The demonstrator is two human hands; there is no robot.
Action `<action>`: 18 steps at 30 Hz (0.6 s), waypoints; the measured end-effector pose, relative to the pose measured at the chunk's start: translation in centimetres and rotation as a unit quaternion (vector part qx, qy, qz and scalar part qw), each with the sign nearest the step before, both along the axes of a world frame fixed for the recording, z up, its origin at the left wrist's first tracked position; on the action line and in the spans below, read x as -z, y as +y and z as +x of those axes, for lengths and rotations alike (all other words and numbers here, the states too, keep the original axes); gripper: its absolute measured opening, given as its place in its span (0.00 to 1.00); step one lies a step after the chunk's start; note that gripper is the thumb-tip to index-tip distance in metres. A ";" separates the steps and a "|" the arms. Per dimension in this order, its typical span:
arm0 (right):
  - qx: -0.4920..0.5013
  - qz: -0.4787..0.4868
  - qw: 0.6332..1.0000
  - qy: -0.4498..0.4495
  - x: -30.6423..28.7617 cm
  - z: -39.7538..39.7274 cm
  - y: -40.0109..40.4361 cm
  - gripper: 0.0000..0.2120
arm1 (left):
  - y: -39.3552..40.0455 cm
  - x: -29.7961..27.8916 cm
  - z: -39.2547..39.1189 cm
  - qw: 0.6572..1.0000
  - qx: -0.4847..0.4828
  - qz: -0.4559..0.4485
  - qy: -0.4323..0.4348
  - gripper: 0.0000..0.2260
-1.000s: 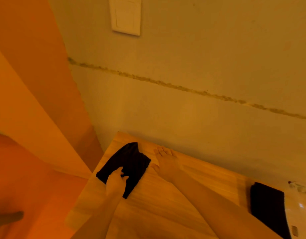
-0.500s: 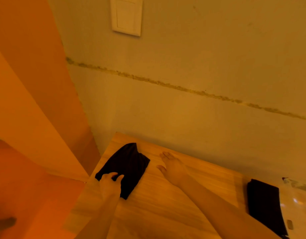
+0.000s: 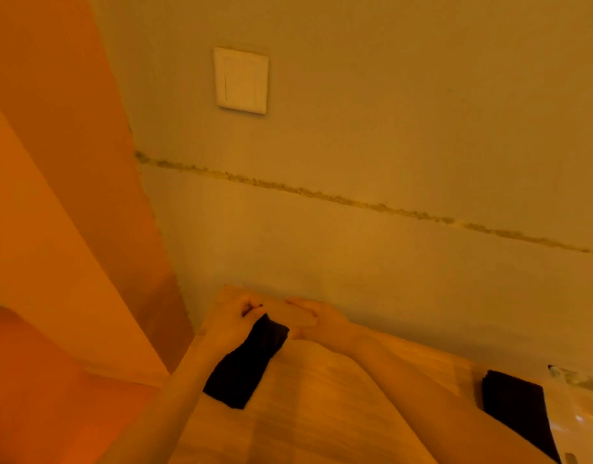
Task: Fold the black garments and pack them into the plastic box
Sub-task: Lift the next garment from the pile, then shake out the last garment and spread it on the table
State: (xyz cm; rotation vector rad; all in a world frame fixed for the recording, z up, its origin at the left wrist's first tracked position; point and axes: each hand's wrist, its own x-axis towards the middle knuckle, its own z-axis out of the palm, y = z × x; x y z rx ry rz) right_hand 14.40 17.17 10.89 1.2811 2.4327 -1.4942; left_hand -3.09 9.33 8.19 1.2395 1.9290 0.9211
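Pinching black garment [image 3: 244, 366] far edge, left hand [image 3: 229, 324] curled, right hand [image 3: 316, 321] seemingly gripping too

The left hand [image 3: 233, 324] hides the black garment's [image 3: 246, 366] far end; plastic box [image 3: 586, 410] cut off.

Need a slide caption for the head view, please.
Both hands, left hand and right hand, work the far end of a black garment on the wooden table.

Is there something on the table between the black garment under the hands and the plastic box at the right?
Yes. A second black garment lies on the table right beside the plastic box. The right forearm also crosses that path from the held garment.
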 end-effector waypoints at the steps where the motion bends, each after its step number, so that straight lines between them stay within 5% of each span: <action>1: -0.001 -0.012 0.999 0.049 -1.2 -0.8 0.1 0.34 | 1.0 -2.1 0.1 1.000 0.002 0.025 -0.011 0.11; 4: -0.005 -0.015 0.984 0.175 -5.0 -2.4 0.6 0.30 | 3.7 -8.0 0.6 0.991 -0.024 0.100 -0.081 0.11; 8: 0.115 0.074 0.953 0.271 -9.2 -2.8 1.9 0.05 | 5.9 -14.9 1.3 0.973 -0.073 0.165 -0.146 0.11; 15: 0.190 0.175 0.907 0.331 -17.9 0.4 3.9 0.14 | 7.3 -23.4 2.8 0.966 -0.027 0.190 -0.174 0.12; 18: 0.177 0.221 0.899 0.334 -20.9 2.7 3.7 0.11 | 7.7 -26.3 3.9 0.965 0.009 0.178 -0.190 0.12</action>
